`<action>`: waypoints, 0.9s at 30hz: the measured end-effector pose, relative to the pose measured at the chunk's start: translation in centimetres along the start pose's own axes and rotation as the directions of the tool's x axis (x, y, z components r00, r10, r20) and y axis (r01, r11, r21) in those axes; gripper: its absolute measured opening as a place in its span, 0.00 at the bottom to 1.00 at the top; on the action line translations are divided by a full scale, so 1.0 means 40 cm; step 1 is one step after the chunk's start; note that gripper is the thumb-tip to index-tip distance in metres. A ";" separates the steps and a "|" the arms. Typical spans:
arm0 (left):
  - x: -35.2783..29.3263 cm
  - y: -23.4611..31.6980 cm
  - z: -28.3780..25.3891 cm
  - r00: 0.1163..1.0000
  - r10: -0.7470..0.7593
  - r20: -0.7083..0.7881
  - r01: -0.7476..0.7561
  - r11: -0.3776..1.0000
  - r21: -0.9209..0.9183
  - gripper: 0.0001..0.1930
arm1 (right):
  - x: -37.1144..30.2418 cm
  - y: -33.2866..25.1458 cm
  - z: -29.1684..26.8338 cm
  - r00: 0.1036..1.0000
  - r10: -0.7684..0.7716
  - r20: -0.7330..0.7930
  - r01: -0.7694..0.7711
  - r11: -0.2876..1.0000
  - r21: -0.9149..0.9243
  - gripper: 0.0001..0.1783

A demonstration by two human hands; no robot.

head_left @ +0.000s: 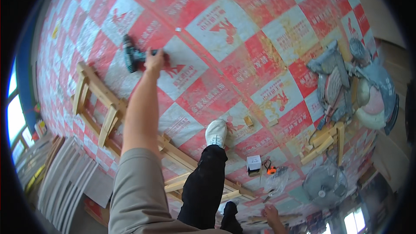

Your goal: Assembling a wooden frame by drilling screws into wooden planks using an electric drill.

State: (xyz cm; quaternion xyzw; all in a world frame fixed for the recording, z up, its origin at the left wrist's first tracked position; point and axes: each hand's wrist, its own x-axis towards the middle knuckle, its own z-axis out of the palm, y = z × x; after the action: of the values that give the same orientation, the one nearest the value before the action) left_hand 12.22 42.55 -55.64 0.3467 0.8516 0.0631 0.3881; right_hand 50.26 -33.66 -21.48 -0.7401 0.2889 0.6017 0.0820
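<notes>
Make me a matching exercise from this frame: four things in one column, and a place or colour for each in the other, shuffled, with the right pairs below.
Things:
1. cordless drill
2. tape measure
3. foremost shoe
4. fan

Places and colours:
A. white, below a black trouser leg
B. round and greyish, toward the picture's lower right
C. at the left hand
D. orange and black, beside a small box

Pairs: 1-C, 2-D, 3-A, 4-B

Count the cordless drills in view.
1: a teal-and-black cordless drill, gripped by the left hand near its handle's end, upper left, over the red-and-white floor sheeting. Others may be hidden.
</notes>
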 end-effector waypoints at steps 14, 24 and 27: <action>-1.184 -0.010 -0.293 0.618 0.221 0.755 0.591 0.503 -0.631 0.23 | -0.193 -0.389 0.412 0.639 -0.431 0.637 0.121 0.874 0.470 0.34; -1.648 -0.498 -0.135 -0.307 -0.249 0.919 0.095 0.952 0.290 0.31 | -0.153 0.055 -0.013 0.763 -0.531 0.368 -0.051 0.519 0.853 0.35; -1.568 -0.747 0.122 0.026 -0.328 0.944 -0.705 0.663 0.250 0.26 | 0.010 0.294 -0.151 0.882 -0.435 0.181 0.329 0.844 0.423 0.17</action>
State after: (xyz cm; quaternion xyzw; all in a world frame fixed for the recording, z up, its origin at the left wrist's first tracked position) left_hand 28.21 -20.80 -31.56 0.5331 0.2230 -0.4608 0.6736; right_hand 49.21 -46.26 -17.60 -0.6637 0.2312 0.6003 0.3817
